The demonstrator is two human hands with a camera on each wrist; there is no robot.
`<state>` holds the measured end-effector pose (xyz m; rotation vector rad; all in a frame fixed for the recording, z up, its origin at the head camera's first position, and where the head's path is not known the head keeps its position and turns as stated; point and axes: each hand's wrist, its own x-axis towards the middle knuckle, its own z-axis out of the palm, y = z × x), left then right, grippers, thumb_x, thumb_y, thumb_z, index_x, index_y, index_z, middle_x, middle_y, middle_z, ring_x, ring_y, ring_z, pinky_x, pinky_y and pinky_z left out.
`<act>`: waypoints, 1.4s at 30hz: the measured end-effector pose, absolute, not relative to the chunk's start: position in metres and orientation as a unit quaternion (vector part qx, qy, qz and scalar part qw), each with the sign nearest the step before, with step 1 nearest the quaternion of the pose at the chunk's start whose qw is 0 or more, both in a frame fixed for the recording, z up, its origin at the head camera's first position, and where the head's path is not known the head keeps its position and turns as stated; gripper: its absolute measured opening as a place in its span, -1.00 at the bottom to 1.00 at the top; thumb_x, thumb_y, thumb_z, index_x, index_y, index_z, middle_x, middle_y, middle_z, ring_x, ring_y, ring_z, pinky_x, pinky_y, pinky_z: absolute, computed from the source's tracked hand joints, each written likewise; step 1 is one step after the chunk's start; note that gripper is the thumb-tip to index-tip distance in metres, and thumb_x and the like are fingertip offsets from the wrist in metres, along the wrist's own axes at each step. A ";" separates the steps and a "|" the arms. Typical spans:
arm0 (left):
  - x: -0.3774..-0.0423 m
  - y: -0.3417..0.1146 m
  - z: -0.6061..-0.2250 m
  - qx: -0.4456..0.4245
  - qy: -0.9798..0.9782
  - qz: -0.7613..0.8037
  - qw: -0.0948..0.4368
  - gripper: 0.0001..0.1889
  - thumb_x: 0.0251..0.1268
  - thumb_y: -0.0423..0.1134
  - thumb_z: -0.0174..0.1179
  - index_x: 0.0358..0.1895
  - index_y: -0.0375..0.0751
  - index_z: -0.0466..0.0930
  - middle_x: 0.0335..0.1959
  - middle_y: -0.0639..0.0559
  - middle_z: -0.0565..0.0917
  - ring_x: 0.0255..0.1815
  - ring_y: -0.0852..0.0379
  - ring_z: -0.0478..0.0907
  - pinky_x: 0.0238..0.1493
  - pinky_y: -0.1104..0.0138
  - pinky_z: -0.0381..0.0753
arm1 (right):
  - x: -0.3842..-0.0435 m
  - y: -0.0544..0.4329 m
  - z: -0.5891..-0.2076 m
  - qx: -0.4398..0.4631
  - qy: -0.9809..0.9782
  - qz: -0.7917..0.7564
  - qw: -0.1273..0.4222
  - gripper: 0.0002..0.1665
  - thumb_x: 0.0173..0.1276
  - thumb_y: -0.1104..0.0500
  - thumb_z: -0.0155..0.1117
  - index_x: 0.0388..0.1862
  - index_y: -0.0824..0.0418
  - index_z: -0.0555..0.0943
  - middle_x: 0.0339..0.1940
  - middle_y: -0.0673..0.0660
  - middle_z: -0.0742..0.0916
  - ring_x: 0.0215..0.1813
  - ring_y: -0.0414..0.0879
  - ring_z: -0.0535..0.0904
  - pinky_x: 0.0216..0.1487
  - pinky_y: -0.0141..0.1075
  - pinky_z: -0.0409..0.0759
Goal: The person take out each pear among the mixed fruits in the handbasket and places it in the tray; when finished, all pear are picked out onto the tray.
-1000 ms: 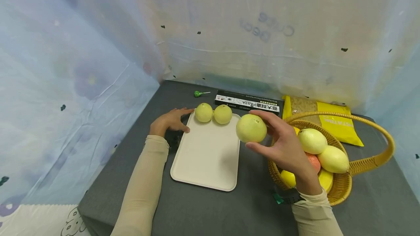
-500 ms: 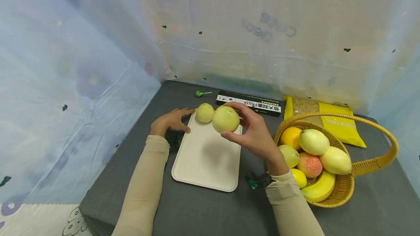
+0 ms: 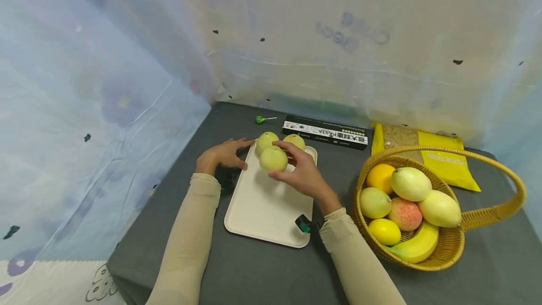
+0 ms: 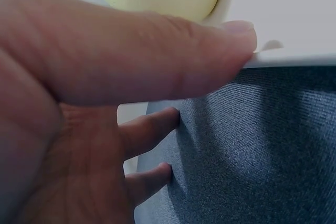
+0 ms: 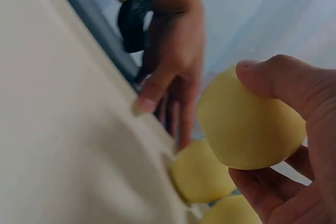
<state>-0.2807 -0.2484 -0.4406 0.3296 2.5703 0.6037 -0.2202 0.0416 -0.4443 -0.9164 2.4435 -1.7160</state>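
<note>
A round yellow-green pear (image 3: 273,159) is held between the thumb and fingers of my right hand (image 3: 306,174), above the far part of the white tray (image 3: 267,211). Two similar pears, one on the left (image 3: 265,140) and one on the right (image 3: 297,140), sit at the tray's far end; the held pear and hand partly cover them. My left hand (image 3: 223,156) rests at the tray's left edge with fingers spread. In the left wrist view, its thumb (image 4: 210,56) touches the tray rim, while two fingertips reach the dark cloth.
A wicker basket (image 3: 450,248) with a tall handle stands at the right, holding a banana, peach, orange, lemon and other fruit. Behind lie a black pasta box (image 3: 325,132), a yellow pasta bag (image 3: 449,166) and a green lollipop (image 3: 260,120). Curtains enclose the table's back and left.
My right hand has carried the pear left, from beside the basket to over the tray near the other two pears. The left hand keeps its place at the tray's edge.
</note>
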 end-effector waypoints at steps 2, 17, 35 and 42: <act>-0.281 -0.248 -0.439 0.123 0.937 0.222 0.239 -0.01 0.50 -0.08 0.46 0.83 0.25 0.05 0.88 -0.14 -0.10 0.85 -0.43 -0.32 0.69 -0.49 -0.07 | -0.223 0.037 -0.452 -0.289 0.789 -0.542 0.012 -0.06 0.29 0.19 0.72 0.62 0.06 0.51 0.53 0.09 0.63 0.44 0.04 0.66 0.43 0.00 0.71; -0.281 -0.247 -0.436 0.127 0.938 0.224 0.233 -0.02 0.48 -0.12 0.45 0.83 0.21 0.06 0.87 -0.14 -0.08 0.85 -0.44 -0.31 0.70 -0.48 -0.05 | -0.230 0.014 -0.482 -0.284 0.802 -0.524 0.028 -0.07 0.20 0.31 0.73 0.53 0.21 0.51 0.46 0.20 0.64 0.47 0.13 0.63 0.43 0.03 0.70; -0.280 -0.245 -0.438 0.122 0.938 0.228 0.232 -0.02 0.45 -0.13 0.47 0.82 0.21 0.11 0.87 -0.14 -0.05 0.85 -0.43 -0.29 0.70 -0.48 -0.06 | -0.210 0.022 -0.470 -0.269 0.849 -0.455 -0.022 0.00 0.25 0.16 0.73 0.63 0.16 0.47 0.48 0.18 0.62 0.42 0.14 0.65 0.41 -0.02 0.72; -0.280 -0.246 -0.438 0.116 0.938 0.225 0.238 -0.02 0.47 -0.11 0.46 0.82 0.22 0.08 0.87 -0.12 -0.08 0.85 -0.41 -0.31 0.72 -0.46 -0.11 | -0.176 0.061 -0.443 -0.301 0.832 -0.464 -0.035 -0.07 0.26 0.12 0.75 0.59 0.04 0.54 0.48 0.13 0.66 0.39 0.09 0.68 0.42 -0.04 0.71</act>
